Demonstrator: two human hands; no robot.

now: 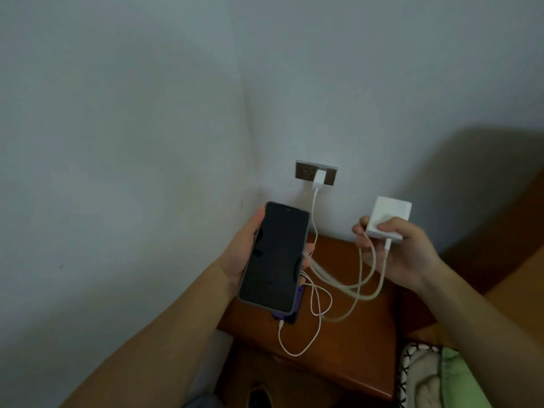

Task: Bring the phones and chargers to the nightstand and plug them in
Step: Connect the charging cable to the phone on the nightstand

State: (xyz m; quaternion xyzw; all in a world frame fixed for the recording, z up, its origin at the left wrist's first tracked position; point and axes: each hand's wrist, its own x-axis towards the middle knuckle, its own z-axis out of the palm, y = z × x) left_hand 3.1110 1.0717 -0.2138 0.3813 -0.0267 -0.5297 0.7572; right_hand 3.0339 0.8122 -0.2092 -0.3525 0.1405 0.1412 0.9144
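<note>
Holding, left hand [244, 248]: fingers wrapped round a dark-screened phone [273, 257], screen up, below and left of the wall socket [306, 171].
Right hand [403, 254]: grasps a large white charger block [388, 214] by its lower sides, below and right of the socket, clear of the plate's edge.
Small charger [318, 178]: plugged into the socket's right half; the left outlet is uncovered.
Thin cable [297, 353]: drops from the small charger, loops well below the socket, and ends in the purple phone [284, 315].
Purple phone: only a corner shows, under the dark phone's lower edge.
Thick cable [353, 287]: hangs slack from the block toward the left fingers; its far end is hidden.
Nightstand [368, 334]: wooden top directly below the socket, back edge at the wall.
Open room: bare wall between the socket and both hands.
Bedding [459, 375]: green, far below-right of the socket.
</note>
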